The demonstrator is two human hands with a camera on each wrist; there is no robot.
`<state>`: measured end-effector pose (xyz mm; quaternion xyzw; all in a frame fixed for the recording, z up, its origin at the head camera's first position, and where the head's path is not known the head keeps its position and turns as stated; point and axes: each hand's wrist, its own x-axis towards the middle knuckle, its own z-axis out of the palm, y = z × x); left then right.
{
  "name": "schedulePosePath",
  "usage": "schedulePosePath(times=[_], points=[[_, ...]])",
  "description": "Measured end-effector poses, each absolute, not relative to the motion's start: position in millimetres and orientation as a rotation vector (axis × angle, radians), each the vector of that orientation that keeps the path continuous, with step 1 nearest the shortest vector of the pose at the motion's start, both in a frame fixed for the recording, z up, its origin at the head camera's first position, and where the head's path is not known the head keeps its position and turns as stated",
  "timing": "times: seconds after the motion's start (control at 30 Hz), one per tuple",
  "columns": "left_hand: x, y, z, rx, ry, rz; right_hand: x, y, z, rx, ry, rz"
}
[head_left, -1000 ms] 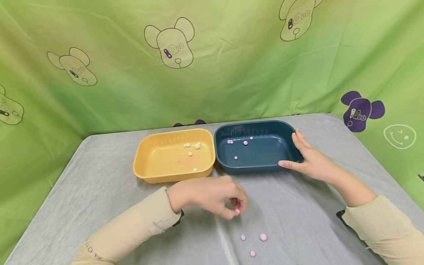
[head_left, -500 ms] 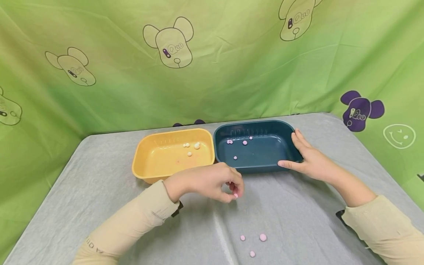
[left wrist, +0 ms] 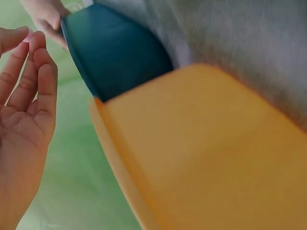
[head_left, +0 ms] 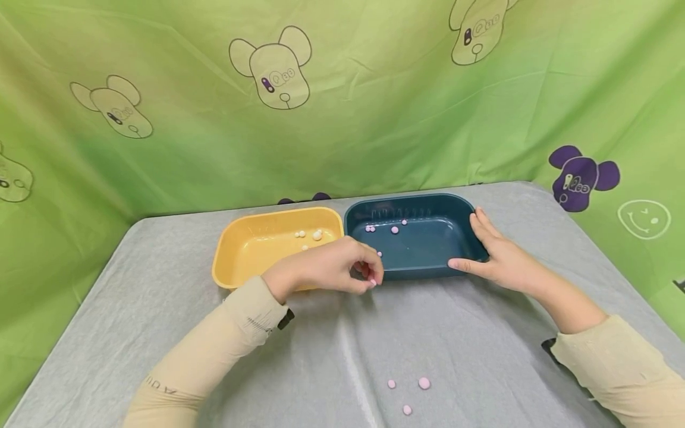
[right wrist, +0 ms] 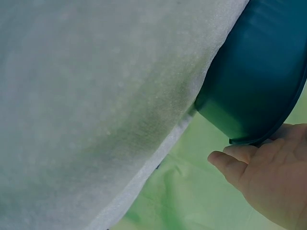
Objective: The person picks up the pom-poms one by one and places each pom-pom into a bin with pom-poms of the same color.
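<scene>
My left hand (head_left: 334, 266) pinches a small pink ball (head_left: 373, 282) between thumb and fingertips, close by the front left corner of the dark blue basin (head_left: 428, 245). In the left wrist view the same pink ball (left wrist: 29, 35) shows between the fingertips. At the basin's right end rests my right hand (head_left: 500, 254), thumb along the front rim and straight fingers against the side. Several pink balls (head_left: 395, 230) lie inside this basin. On the cloth toward me are three loose pink balls (head_left: 424, 383).
A yellow basin (head_left: 251, 258) stands directly left of the blue one, with several white balls (head_left: 317, 235) in it; my left forearm and hand cover its front right part. Grey cloth (head_left: 471, 339) covers the table. Behind hangs a green printed curtain (head_left: 374, 131).
My left hand has moved away from the loose balls, up and slightly left toward the blue basin, still pinching the pink ball. The right hand has stayed on the basin.
</scene>
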<state>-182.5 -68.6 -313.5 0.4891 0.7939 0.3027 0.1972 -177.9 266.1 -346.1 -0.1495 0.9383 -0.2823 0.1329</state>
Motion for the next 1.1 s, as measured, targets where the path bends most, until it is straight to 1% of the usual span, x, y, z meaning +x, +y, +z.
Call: schedulePosePath(times=[0.47,1.1], points=[[-210.3,-70.5,-311.1,1.322,2.32,0.859,-177.9,266.5,-345.2,-0.438,2.723,-0.828],[-225.2,-71.7,-313.4,1.201,2.501,0.759,-178.3,266.3,-346.1,-0.435,2.723,-0.818]])
